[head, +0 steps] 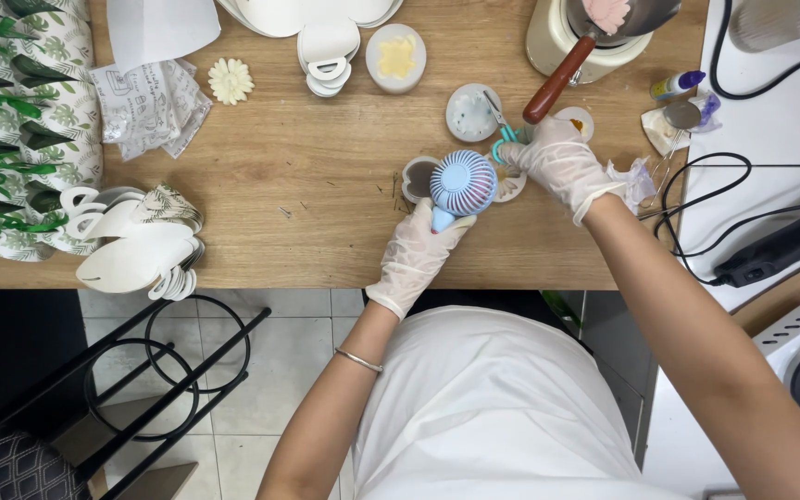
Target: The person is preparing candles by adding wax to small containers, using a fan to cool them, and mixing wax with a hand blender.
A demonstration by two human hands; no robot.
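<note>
A wooden counter (326, 167) carries everything. Just beyond the gloved fingers (520, 153) lie a round pale mould (470, 113) and teal scissors (504, 139). Farther past them sits a yellow-filled dish (396, 57); well to their left lie a cream flower (231, 81) and folded leaf-print boxes (141, 245).

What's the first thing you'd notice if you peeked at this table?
Right in the middle of the wooden table, the gloved left hand holds a little blue handheld fan over a small mould. The gloved right hand rests just beside it, by teal scissors. On the far left sits a stack of leaf-printed paper boxes.
</note>
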